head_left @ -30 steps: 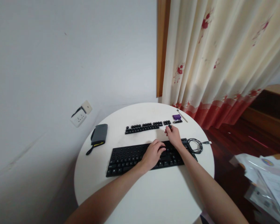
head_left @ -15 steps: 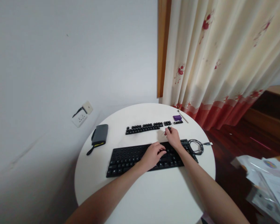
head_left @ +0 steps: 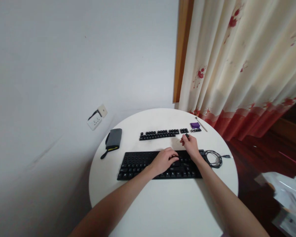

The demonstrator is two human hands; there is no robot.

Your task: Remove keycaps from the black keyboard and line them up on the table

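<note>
A black keyboard (head_left: 135, 164) lies across the white round table (head_left: 162, 204), with some of its upper key area bare of caps. My left hand (head_left: 165, 159) rests on its middle, fingers curved and the thumb apart from them. Just beyond the keyboard's right part, my right hand (head_left: 189, 144) is closed on a small black object (head_left: 186, 135); its exact kind is too small to make out. Behind the hands, rows of loose black keycaps (head_left: 158, 135) are lined up on the table.
A grey pouch (head_left: 113, 139) with a strap lies at the left. A coiled black cable (head_left: 215, 161) sits right of the keyboard. Farther back are a folded purple cloth (head_left: 194, 125) and a thin brush (head_left: 201, 124). A wall socket (head_left: 94, 121) and a curtain (head_left: 212, 65) border the table.
The view has swung slightly left, so everything sits farther right in the picture. Both hands keep nearly the same places, and my right hand still holds the small black object.
</note>
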